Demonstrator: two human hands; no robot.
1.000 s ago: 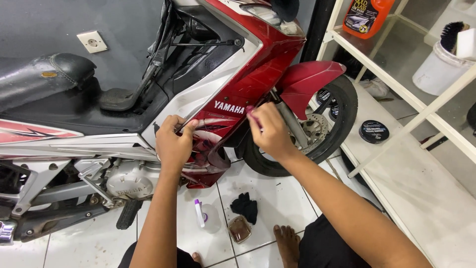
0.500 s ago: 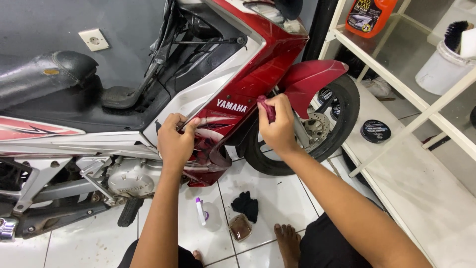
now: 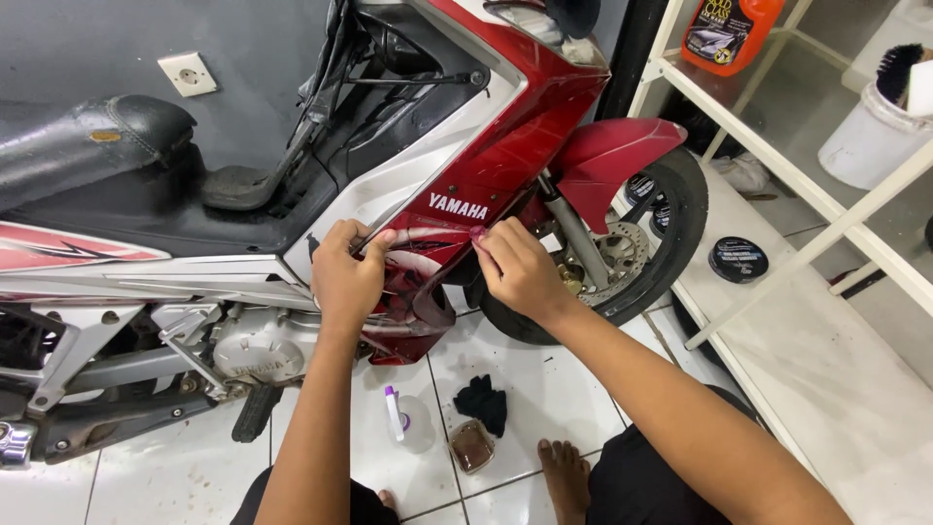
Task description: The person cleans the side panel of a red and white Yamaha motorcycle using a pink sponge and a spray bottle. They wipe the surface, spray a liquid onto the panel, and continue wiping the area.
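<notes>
Head view, looking down: left hand (image 3: 347, 272) presses on the motorcycle's red-and-silver side fairing (image 3: 457, 190), fingers curled around a thin silver strip (image 3: 381, 226) lying slantwise on the panel, pinched at its lower end. Right hand (image 3: 517, 269), just at 3 o'clock from the left, has fingertips bunched against the same red panel, nipping something small and reddish; what it is cannot be told. Both hands sit close together, not touching, low on the fairing near its bottom edge. Out at 2 o'clock from the right hand, the front wheel (image 3: 653, 255) with its brake disc, red fender (image 3: 612, 156) above it. At 6 o'clock on the white tiled floor (image 3: 544, 389): a small clear bottle with a purple tip (image 3: 400, 418), a black cloth (image 3: 483, 401), a small jar of brown stuff (image 3: 472, 445), and a bare foot (image 3: 566, 474). Far at 3 o'clock, a white shelf frame (image 3: 777, 165) with a round black tin (image 3: 738, 259) beneath; at 1 o'clock, an orange bottle (image 3: 729, 31).
</notes>
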